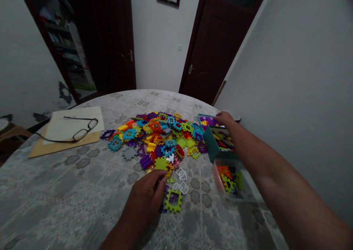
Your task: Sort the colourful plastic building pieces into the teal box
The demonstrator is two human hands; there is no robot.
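A heap of colourful plastic interlocking pieces (160, 136) lies in the middle of the round table (68, 191). My left hand (147, 196) rests palm down at the heap's near edge, fingers curled over small pieces beside a lime green square piece (173, 201) and clear pieces (180, 174). My right hand (226, 119) reaches over a teal box (211, 145) holding more pieces, fingers at its far rim. What the fingers hold, if anything, is hidden.
A clear plastic tub (230, 180) with pieces sits near the teal box at the table's right edge. Glasses (79, 132) lie on paper and a brown envelope (55, 148) at the left. Wall close on the right; doors and shelves behind.
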